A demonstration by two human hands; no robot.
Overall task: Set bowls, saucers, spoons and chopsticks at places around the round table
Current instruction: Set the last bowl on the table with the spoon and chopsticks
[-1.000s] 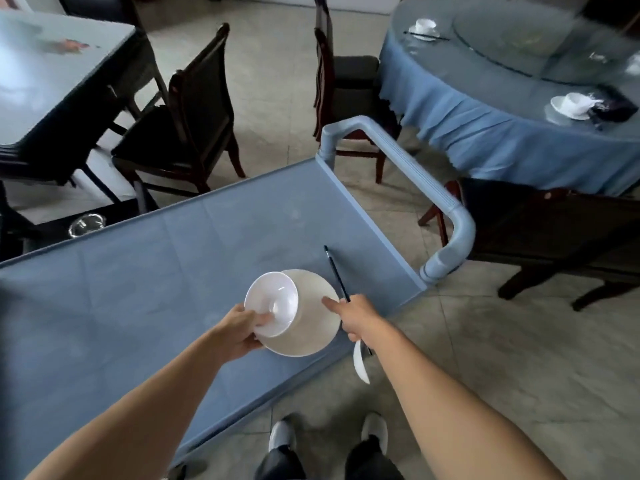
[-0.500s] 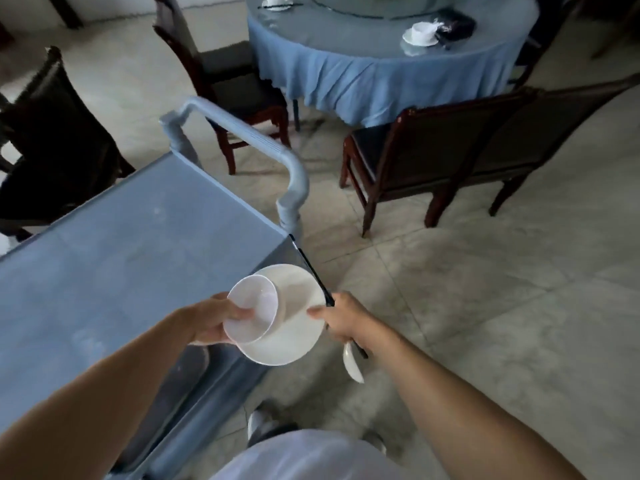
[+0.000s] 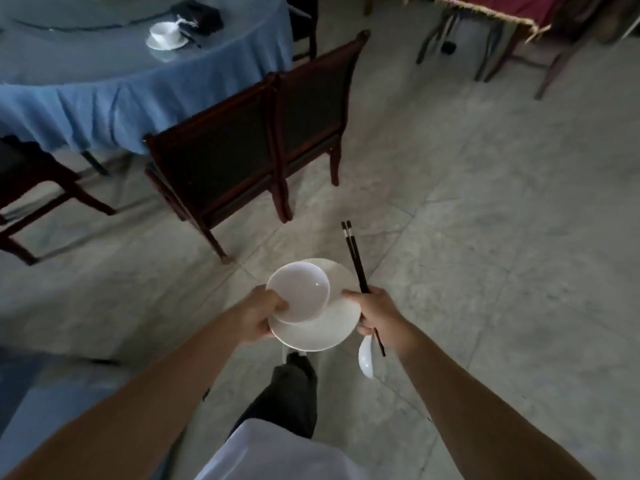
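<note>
- The step in hand looks like the carry: one full place setting is held up over the tiled floor (image 3: 485, 209), on the way to the round desk (image 3: 104, 81) at the upper left.
- The left hand (image 3: 258, 315) has its grip closed on the near-left rims of the bowl (image 3: 298, 292) and the saucer (image 3: 322, 323), thumb on the bowl's rim; the bowl sits off-centre on the saucer, toward the left.
- The right hand (image 3: 377, 315) steadies the saucer's right edge with its thumb while its grip is also wrapped around the chopsticks (image 3: 356, 265) and the spoon (image 3: 366, 358). The chopsticks point up and away; the spoon's scoop hangs below the fist.
- One place is already laid on the blue-clothed desk: a white set (image 3: 166, 36) with something dark just behind it.
- My judgement of the next move: walk round to a bare stretch of the desk's rim, lower saucer and bowl together and level, then free the right hand to lay spoon and chopsticks beside them.
- Two dark wooden chairs (image 3: 249, 147) stand side by side between the person and the desk, backs toward the camera; they block a straight reach, so the approach probably has to go past them or over their backs.
- Another chair (image 3: 31, 188) stands at the left, and a second desk with a red cloth (image 3: 502, 8) is well apart at the upper right.
- The off-centre bowl could slide if the saucer tips.
</note>
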